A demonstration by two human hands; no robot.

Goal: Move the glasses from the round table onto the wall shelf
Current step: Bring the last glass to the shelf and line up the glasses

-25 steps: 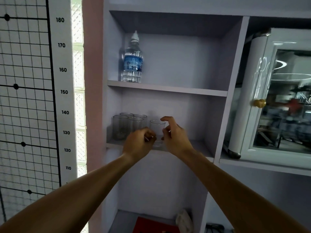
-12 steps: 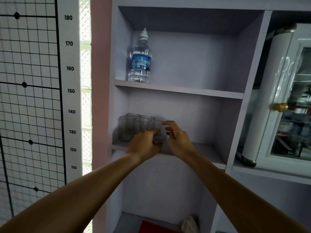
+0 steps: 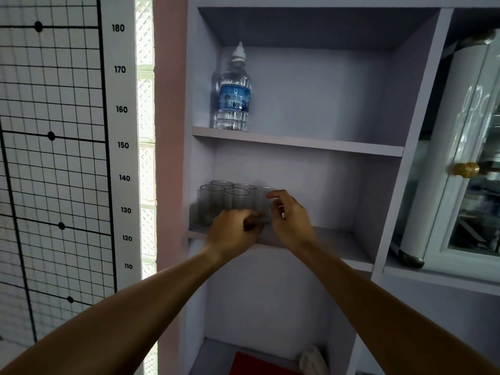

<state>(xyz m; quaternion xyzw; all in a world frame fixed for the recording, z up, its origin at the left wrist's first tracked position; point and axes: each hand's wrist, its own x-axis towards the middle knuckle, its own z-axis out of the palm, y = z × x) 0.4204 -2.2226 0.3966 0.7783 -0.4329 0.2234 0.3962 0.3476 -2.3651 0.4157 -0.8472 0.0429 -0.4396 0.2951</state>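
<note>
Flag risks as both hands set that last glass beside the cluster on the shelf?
1. The right hand steadies the glass close against four packed glasses; a nudge could knock them together.
2. The left hand is at the shelf's front edge, so withdrawing may drag a glass off.

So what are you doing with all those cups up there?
A person is lining up glasses on the wall shelf. Four glasses already stand at its left end. Both hands are on a fifth glass beside them: the left hand low down, the right hand round its side. A water bottle stands on the shelf above.
</note>
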